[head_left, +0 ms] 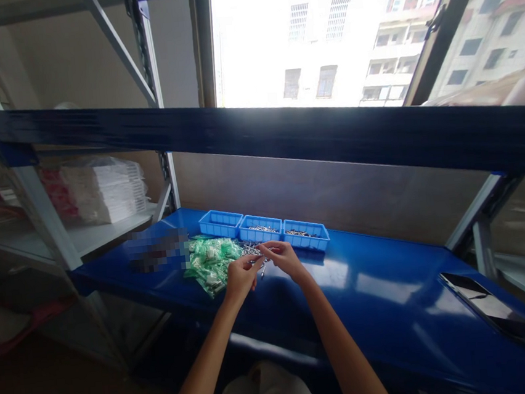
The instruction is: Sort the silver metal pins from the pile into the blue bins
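My left hand (242, 276) and my right hand (286, 260) meet above the front of the blue shelf, fingertips pinched together almost touching. Whatever is between the fingers is too small to make out. Just behind the fingertips lies a loose pile of small shiny metal pieces (249, 248). Left of my left hand is a heap of green-tinted plastic bags (211, 259) with small things inside. Beyond the hands stand three blue bins in a row: the left bin (222, 231), the middle bin (258, 237) and the right bin (308, 244). Small metal pieces lie in the middle and right ones.
The blue shelf board (375, 310) carries everything here. A phone (494, 309) lies at its right end, and a blurred dark object (159, 251) at its left. A blue crossbeam (260, 132) spans above. Wrapped white stacks (111, 190) sit on a neighbouring shelf.
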The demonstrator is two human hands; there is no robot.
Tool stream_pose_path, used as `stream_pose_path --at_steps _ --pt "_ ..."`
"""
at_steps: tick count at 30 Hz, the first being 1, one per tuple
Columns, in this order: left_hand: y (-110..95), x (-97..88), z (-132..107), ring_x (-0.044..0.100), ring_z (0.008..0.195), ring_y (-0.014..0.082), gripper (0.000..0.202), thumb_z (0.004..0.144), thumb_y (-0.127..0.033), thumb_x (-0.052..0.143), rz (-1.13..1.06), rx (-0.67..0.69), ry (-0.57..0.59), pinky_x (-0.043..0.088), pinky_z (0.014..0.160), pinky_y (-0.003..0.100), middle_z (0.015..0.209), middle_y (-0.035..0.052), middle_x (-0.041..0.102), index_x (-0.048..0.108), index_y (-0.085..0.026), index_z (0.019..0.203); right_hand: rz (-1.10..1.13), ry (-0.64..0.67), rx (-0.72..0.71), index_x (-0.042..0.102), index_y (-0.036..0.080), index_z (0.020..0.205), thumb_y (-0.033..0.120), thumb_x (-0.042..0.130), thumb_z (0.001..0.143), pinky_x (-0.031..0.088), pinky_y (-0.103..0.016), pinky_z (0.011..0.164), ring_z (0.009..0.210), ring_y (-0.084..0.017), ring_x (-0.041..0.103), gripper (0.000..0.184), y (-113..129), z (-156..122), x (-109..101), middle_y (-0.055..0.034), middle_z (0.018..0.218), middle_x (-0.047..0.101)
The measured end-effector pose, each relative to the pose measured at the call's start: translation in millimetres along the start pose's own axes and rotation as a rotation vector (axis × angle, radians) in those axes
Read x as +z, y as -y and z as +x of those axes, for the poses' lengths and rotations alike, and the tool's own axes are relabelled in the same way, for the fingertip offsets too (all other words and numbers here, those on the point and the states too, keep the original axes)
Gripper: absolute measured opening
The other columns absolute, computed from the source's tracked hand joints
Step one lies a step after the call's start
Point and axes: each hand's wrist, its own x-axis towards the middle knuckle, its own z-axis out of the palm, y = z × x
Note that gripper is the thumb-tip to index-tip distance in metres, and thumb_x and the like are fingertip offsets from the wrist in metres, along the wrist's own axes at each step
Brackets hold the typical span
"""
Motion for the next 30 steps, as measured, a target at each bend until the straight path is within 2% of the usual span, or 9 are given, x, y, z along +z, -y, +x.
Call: stream_pose_path --at_steps 7,13,16,20,26,30 --pt "0 0.3 -2 0.042 0.028 0.0081 0.035 0.070 -0.047 0.057 0.056 0.022 0.053 0.030 0.032 0.018 0.036 -0.0058 0.047 0.062 -0.014 0.080 0.037 0.010 0.041 0.068 0.016 0.079 0.045 0.063 0.067 0.033 -0.020 0.041 0.051 -0.010 0.049 0.032 -2 -1 0 -0.0020 0.064 0.061" --pt "1 0.0 -2 0.041 0.028 0.0081 0.034 0.071 -0.044 0.056 0.112 0.042 0.050 0.030 0.032 0.019 0.036 -0.0054 0.047 0.065 -0.014 0.084 -0.052 -0.132 0.021 0.068 0.013 0.074 0.046 0.063 0.065 0.037 -0.022 0.045 0.053 -0.011 0.051 0.034 -12 3 0 -0.0055 0.069 0.063" --pt "0 0.1 -3 0.041 0.028 0.0080 0.034 0.072 -0.042 0.055 0.133 0.044 0.030 0.031 0.033 0.019 0.035 -0.0051 0.046 0.066 -0.013 0.086 -0.112 -0.161 0.046 0.069 0.012 0.074 0.048 0.061 0.066 0.036 -0.022 0.045 0.054 -0.013 0.052 0.037 -15 4 0 -0.0064 0.067 0.064" --pt "-2 -0.1 -3 0.041 0.027 0.0081 0.035 0.073 -0.042 0.052 0.164 0.044 -0.046 0.032 0.035 0.020 0.034 -0.0051 0.045 0.068 -0.013 0.083 -0.195 -0.171 0.078 0.071 0.012 0.074 0.050 0.058 0.068 0.037 -0.022 0.045 0.051 -0.013 0.052 0.041 -20 4 0 -0.0064 0.064 0.065" --pt "-1 -0.9 -3 0.046 0.033 0.0099 0.031 0.072 -0.044 0.053 0.268 0.082 -0.262 0.035 0.040 0.020 0.035 -0.0048 0.047 0.066 -0.016 0.075 -0.275 -0.093 0.063 0.071 0.011 0.075 0.051 0.055 0.071 0.037 -0.022 0.045 0.047 -0.011 0.049 0.043 -25 3 1 -0.0059 0.062 0.064" --pt "-2 -1.1 -5 0.046 0.034 0.0099 0.032 0.073 -0.046 0.051 0.255 0.120 -0.285 0.034 0.040 0.020 0.038 -0.0044 0.048 0.065 -0.017 0.076 -0.287 -0.051 0.013 0.071 0.013 0.070 0.051 0.052 0.073 0.035 -0.022 0.045 0.048 -0.011 0.047 0.042 -22 1 4 -0.0039 0.056 0.060"
